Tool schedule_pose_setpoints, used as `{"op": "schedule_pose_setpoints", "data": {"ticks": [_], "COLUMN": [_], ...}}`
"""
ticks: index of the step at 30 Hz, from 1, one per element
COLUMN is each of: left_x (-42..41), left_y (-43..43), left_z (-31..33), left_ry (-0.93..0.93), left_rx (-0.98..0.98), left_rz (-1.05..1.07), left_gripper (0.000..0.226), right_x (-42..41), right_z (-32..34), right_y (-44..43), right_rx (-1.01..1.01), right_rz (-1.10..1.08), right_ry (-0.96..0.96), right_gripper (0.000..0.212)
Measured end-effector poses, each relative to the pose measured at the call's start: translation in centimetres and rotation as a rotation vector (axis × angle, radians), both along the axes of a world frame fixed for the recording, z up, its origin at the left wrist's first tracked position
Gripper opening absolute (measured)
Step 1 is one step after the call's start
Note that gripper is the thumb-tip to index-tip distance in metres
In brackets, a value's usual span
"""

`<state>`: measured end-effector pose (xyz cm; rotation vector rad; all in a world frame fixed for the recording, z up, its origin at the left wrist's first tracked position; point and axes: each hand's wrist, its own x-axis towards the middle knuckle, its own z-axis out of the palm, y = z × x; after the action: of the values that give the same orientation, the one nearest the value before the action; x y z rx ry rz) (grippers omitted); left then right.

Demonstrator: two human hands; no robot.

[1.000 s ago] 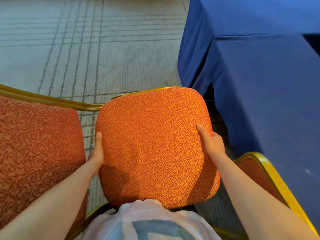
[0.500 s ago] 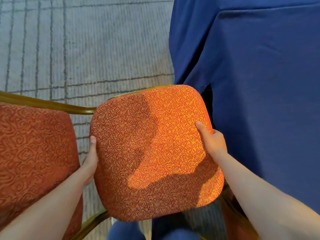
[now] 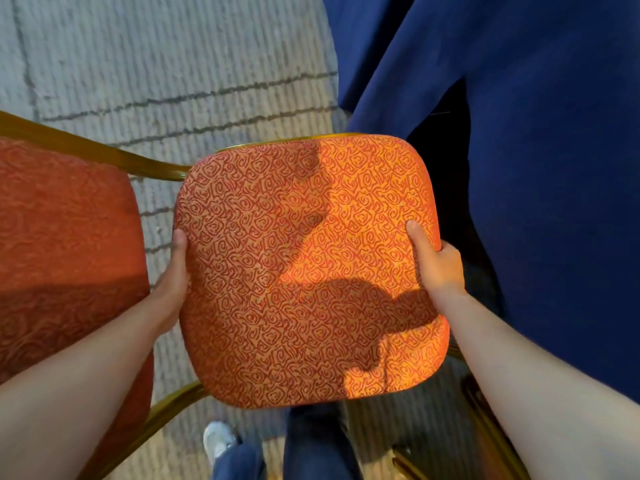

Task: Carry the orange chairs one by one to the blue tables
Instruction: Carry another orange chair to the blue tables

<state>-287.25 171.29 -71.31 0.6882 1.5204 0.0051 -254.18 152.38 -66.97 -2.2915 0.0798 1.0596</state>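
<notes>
Head cam, looking straight down: both hands are on the chair (image 3: 304,271), one on each side of its orange swirly seat. The left hand (image 3: 173,282) is clamped on the left edge with the palm flat against the side and the thumb lying up along the rim. Its fingers go under the cushion, so I can't see them. The right hand (image 3: 438,268) grips the right edge, thumb stretched out on top of the fabric and fingers curled round the side. So neither hand is open, and both have a proper hold of the seat. The seat sits dead centre between the two forearms, roughly level and facing up at the camera, half in sunlight and half in shadow. The table (image 3: 536,168), draped in blue cloth down toward the floor, fills the right side, and the seat's right edge is just beside that cloth. Whether they touch, I can't tell. A second chair (image 3: 62,254) in the same fabric is at the left, just beside the left forearm. A gold tube (image 3: 86,147) runs from the left edge toward the held seat's far-left corner, but I can't tell which chair it belongs to. Grey lined carpet (image 3: 173,64) shows up top, and below the seat you can see jeans (image 3: 311,441) and a white shoe (image 3: 216,441).
</notes>
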Motion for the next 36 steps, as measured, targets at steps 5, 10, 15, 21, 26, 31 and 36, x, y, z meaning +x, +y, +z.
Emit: {"op": "schedule_pose_setpoints", "data": {"ticks": [5, 10, 15, 21, 26, 31, 36], "left_x": [0.4, 1.6, 2.2, 1.2, 1.4, 2.0, 2.5], "left_y": [0.0, 0.0, 0.2, 0.5, 0.6, -0.8, -2.3], "left_z": [-3.3, -5.0, -4.8, -5.3, -5.5, -4.3, -0.1], "left_ry": [0.066, 0.108, 0.143, 0.178, 0.195, 0.257, 0.190], "left_rx": [0.005, 0.022, 0.044, -0.055, -0.110, -0.063, 0.037], "left_rz": [-0.003, -0.029, -0.008, 0.040, 0.034, -0.014, -0.076], "left_gripper": [0.120, 0.128, 0.125, 0.131, 0.138, 0.122, 0.091], "right_x": [0.9, 1.4, 1.6, 0.5, -1.9, -6.0, -10.4], "right_z": [-3.8, -6.7, -6.7, -6.1, -5.3, -4.2, -2.6], "right_y": [-0.6, -0.5, 0.0, -0.4, 0.0, -0.4, -1.1], "right_rx": [-0.025, -0.065, -0.065, -0.093, -0.123, -0.201, -0.185], "right_rz": [-0.024, -0.065, -0.042, 0.001, 0.006, 0.106, 0.245], "right_ry": [0.020, 0.024, 0.024, -0.093, -0.280, -0.477, -0.355], "right_gripper": [0.069, 0.099, 0.099, 0.079, 0.070, 0.082, 0.069]}}
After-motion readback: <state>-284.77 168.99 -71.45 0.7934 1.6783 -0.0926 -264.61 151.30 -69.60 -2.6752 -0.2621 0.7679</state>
